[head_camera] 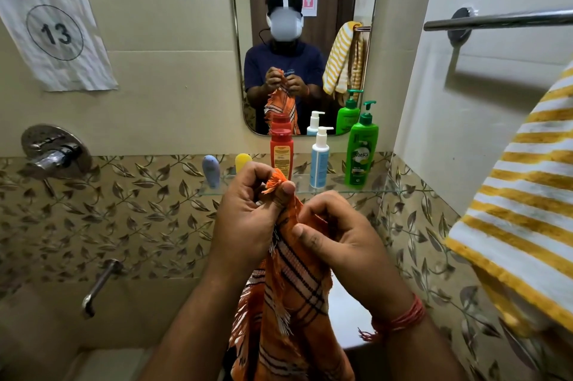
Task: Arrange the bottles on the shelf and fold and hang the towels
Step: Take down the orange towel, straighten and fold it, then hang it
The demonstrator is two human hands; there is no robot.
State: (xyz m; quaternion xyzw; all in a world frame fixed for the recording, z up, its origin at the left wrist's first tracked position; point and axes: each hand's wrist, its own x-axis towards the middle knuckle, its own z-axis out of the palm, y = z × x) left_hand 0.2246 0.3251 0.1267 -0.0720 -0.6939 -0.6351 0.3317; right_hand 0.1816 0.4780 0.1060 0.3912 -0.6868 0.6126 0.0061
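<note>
Bottles (281, 153) upright on glass shelf (387, 191)

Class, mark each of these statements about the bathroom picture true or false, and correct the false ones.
1. Both hands hold the orange checked towel. True.
2. The green pump bottle lies on its side. False: it stands upright on the glass shelf.
3. A yellow striped towel hangs at the right. True.
4. The red bottle stands right of the green one. False: it stands left of it.
5. The left hand pinches the towel's fringe. True.
</note>
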